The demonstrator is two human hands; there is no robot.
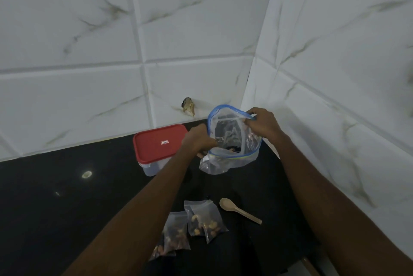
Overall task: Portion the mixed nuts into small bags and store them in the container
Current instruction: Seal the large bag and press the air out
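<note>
Left hand point(196, 141) and right hand point(262, 124) both curled on the blue rim of the large zip bag point(230, 164), holding its mouth wide, with few dark nuts point(232, 148) at the bottom. Just left of the left hand and partly hidden by it, container point(159, 145) with red lid on. Between the forearms, nearer the body, two filled small bags point(204, 222) side by side, wooden spoon point(239, 209) just right of them. Tiled wall corner point(252, 79) close behind the right hand; black counter point(67, 197) running wide to the left.

Glossy black worktop point(67, 208) with a bright light reflection point(86, 174), white marble-veined wall tiles point(78, 97) meeting in a corner, brownish chipped patch point(188, 107) low on the back wall.
</note>
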